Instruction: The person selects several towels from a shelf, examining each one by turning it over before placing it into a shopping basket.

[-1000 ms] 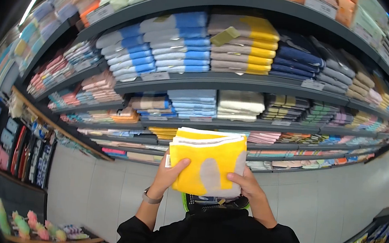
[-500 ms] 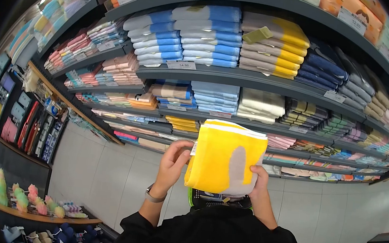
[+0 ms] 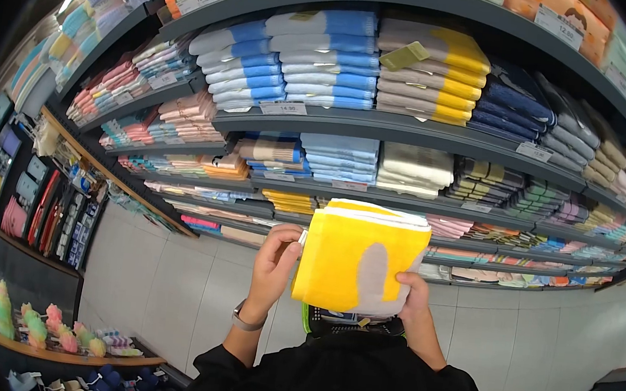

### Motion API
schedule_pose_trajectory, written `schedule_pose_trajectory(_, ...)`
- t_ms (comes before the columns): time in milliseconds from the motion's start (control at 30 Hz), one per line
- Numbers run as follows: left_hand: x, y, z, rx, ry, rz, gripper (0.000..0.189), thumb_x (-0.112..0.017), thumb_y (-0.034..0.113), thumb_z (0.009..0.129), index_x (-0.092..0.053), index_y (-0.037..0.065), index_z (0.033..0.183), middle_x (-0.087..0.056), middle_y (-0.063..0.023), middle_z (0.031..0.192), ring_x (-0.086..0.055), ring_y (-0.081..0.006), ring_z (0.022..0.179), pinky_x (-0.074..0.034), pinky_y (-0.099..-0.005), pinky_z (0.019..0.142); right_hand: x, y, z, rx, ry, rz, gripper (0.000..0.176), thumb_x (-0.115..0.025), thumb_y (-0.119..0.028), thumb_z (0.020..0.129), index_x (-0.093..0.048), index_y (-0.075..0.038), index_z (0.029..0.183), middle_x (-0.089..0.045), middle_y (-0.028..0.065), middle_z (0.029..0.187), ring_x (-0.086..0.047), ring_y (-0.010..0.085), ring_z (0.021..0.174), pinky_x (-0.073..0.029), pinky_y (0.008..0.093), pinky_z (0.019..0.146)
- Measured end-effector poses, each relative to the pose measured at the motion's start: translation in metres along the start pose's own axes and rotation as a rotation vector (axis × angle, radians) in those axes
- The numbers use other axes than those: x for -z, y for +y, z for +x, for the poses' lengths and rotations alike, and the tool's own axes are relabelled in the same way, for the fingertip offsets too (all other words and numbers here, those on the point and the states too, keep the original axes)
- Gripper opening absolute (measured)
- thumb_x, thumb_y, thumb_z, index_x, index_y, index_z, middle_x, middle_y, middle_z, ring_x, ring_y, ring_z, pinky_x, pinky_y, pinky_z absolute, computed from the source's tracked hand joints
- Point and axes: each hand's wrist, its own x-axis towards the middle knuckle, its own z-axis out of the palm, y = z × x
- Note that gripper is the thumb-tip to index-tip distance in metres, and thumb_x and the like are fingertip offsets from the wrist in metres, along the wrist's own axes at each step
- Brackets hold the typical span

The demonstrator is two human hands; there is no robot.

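A folded yellow towel [image 3: 333, 262] with a grey shape on it is held up in front of the shelves. My right hand [image 3: 414, 296] grips its right edge, thumb on the front face. At the towel's left edge, my left hand [image 3: 276, 260] pinches a small white tag [image 3: 303, 237] between thumb and fingers; a watch is on that wrist. Below the towel, a black basket [image 3: 309, 321] with a green rim is partly hidden by the towel and my body.
Shelves [image 3: 412, 123] packed with folded towels curve across the view. Grey and yellow towels [image 3: 429, 74] lie stacked on an upper shelf. At the lower left, a display ledge [image 3: 67, 354] carries colourful fluffy items. A tiled floor [image 3: 235, 317] lies between the shelves and my body.
My left hand has closed on the white tag and shifted slightly left. The towel has turned a little and its front looks flatter. The shelves appear slightly shifted left in view.
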Motion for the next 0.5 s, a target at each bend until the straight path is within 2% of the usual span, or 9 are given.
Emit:
schedule_pose_trajectory(167,-0.003,-0.002,-0.001,0.022,-0.009,0.003,0.014,-0.046,0.006,0.09,-0.058,-0.002,0.091,-0.05,-0.0068,0.109,-0.048,-0.0143,0.099,-0.038,-0.0262,0.088,-0.004,0.003,0.0,0.056,0.04,-0.101,0.055,-0.057,-0.008,0.069,-0.044,0.002,0.122,-0.055,0.0164,0.115,-0.055,0.0285,0.103,-0.045,0.0381,0.09)
schedule_pose_trajectory(233,-0.005,0.001,-0.001,0.133,0.03,-0.276,0.014,-0.046,0.002,0.089,-0.059,-0.003,0.091,-0.049,-0.0069,0.115,-0.048,-0.0143,0.102,-0.038,-0.0259,0.089,-0.001,0.003,0.001,0.052,0.041,-0.135,0.057,-0.057,-0.007,0.071,-0.041,0.002,0.125,-0.053,0.0156,0.118,-0.053,0.0279,0.107,-0.043,0.0378,0.092)
schedule_pose_trajectory(300,-0.009,0.006,0.0,0.168,0.026,-0.341,0.015,-0.045,0.002,0.089,-0.059,-0.003,0.092,-0.049,-0.0068,0.117,-0.048,-0.0142,0.103,-0.038,-0.0255,0.089,0.0,0.004,0.001,0.045,0.041,-0.169,0.059,-0.056,-0.006,0.072,-0.037,0.001,0.128,-0.05,0.0147,0.121,-0.05,0.0272,0.111,-0.041,0.0374,0.094)
schedule_pose_trajectory(367,-0.012,0.009,0.001,0.203,0.026,-0.406,0.015,-0.045,0.001,0.089,-0.059,-0.003,0.093,-0.048,-0.0067,0.12,-0.048,-0.0142,0.105,-0.038,-0.0251,0.089,-0.004,0.007,0.002,0.1,0.069,-0.194,0.057,-0.058,-0.008,0.07,-0.042,0.002,0.124,-0.054,0.0167,0.117,-0.055,0.0287,0.104,-0.045,0.0382,0.09)
schedule_pose_trajectory(433,-0.013,0.01,0.002,0.369,0.05,-0.507,0.015,-0.045,0.002,0.089,-0.058,-0.003,0.095,-0.047,-0.0067,0.122,-0.048,-0.0133,0.106,-0.038,-0.0242,0.089,-0.004,0.006,0.001,0.093,0.051,-0.179,0.057,-0.057,-0.008,0.07,-0.042,0.002,0.124,-0.053,0.0167,0.117,-0.055,0.0287,0.104,-0.045,0.0384,0.09)
schedule_pose_trajectory(500,-0.013,0.002,0.003,0.386,0.032,-0.481,0.015,-0.045,0.002,0.089,-0.057,-0.003,0.096,-0.046,-0.007,0.122,-0.049,-0.0129,0.105,-0.038,-0.0238,0.089,-0.002,0.004,-0.001,0.088,0.037,-0.162,0.058,-0.057,-0.008,0.07,-0.041,0.002,0.124,-0.053,0.0167,0.117,-0.055,0.0288,0.104,-0.045,0.0386,0.09)
